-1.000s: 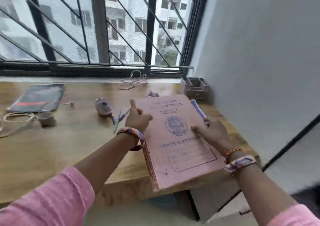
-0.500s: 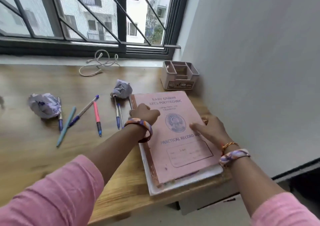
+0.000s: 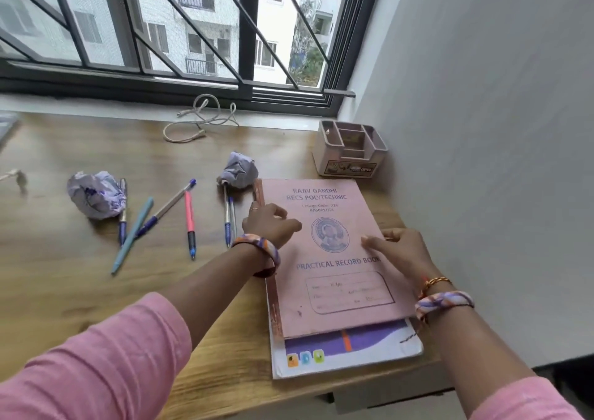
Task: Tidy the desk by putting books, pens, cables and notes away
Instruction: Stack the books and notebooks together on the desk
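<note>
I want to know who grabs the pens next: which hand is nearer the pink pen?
Left. The left hand rests on the pink record book's spine edge, just right of the pink pen; the right hand sits at the book's far right edge.

The pink book (image 3: 328,252) hides most of the white book (image 3: 347,355) beneath it. At nine o'clock, the frame edge cuts off a small object (image 3: 14,175). The handwriting in the pink book's label box is too faint to read.
</note>
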`<state>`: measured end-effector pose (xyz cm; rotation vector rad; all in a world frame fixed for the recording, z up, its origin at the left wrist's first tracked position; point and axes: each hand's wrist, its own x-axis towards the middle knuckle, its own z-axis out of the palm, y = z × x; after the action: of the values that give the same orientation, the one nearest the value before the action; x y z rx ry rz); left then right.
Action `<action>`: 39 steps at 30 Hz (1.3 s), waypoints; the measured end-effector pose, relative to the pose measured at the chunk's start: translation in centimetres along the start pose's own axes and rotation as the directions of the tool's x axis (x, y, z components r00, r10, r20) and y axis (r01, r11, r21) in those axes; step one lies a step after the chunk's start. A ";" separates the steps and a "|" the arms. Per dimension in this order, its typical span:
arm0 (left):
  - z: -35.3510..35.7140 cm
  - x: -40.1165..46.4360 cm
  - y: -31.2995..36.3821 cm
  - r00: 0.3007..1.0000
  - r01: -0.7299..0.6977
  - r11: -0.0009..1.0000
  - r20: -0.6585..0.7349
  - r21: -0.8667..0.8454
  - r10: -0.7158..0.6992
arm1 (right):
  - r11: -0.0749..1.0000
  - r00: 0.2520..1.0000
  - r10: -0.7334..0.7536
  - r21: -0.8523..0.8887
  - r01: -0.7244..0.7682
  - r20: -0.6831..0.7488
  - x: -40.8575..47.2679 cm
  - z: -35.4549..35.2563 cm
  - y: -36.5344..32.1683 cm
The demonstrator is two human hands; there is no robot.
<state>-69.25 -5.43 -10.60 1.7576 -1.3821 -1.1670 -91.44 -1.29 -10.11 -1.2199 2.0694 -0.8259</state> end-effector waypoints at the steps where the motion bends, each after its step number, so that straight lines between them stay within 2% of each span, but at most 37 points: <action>1: 0.2 0.1 0.0 1.000 -0.005 0.999 0.000 -0.045 0.005 | 0.998 0.999 0.034 0.052 -0.034 0.000 -0.1 -0.1 0.2; 7: 0.0 -0.2 -1.1 0.999 -0.003 0.964 0.033 -0.267 0.012 | 0.898 0.987 0.158 0.411 -0.159 0.035 -1.3 -0.5 0.9; 11: -1.0 -2.5 -2.9 0.996 -0.074 0.905 -0.070 -0.419 0.049 | 0.834 0.986 0.159 0.528 -0.161 0.050 -2.5 -0.6 1.6; 14: -1.1 -4.6 -3.9 0.984 -0.158 0.934 -0.135 -0.319 0.120 | 0.770 0.984 0.126 0.614 -0.176 0.124 -3.5 -1.2 1.6; 17: -1.0 -6.5 -4.6 0.966 -0.215 0.958 -0.184 -0.189 0.181 | 0.790 0.992 0.098 0.600 -0.129 0.084 -4.1 -1.1 2.3; 19: -1.0 -7.8 -5.3 0.963 -0.238 0.961 -0.164 -0.137 0.215 | 0.754 0.991 0.135 0.647 -0.112 0.014 -5.1 -0.5 2.7; 22: -1.3 -9.3 -6.2 0.957 -0.288 0.951 -0.072 -0.116 0.281 | 0.613 0.974 0.211 0.787 -0.068 -0.079 -6.7 -0.4 3.3; 23: -1.4 -9.6 -6.3 0.952 -0.305 0.944 -0.038 -0.126 0.302 | 0.594 0.969 0.219 0.803 -0.040 -0.114 -7.3 -0.5 3.7; 27: -1.6 -9.7 -6.3 0.941 -0.332 0.932 0.015 -0.144 0.337 | 0.700 0.952 0.154 0.709 0.085 -0.266 -9.3 0.3 5.7; 31: -1.4 -9.5 -6.3 0.924 -0.380 0.922 0.001 -0.079 0.381 | 0.745 0.836 0.216 0.639 0.192 -0.504 -9.4 1.6 5.9; 35: -1.2 -9.0 -6.5 0.918 -0.397 0.918 -0.008 0.005 0.397 | 0.764 0.808 0.246 0.620 0.178 -0.535 -9.1 1.5 5.9; 39: -1.1 -9.0 -6.6 0.930 -0.367 0.930 -0.022 -0.003 0.367 | 0.817 0.851 0.127 0.541 0.201 -0.509 -9.5 1.4 6.1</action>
<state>-66.04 4.93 -13.42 1.4188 -1.6061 -0.9429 -89.79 9.28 -13.97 -0.7326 1.9332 -1.8244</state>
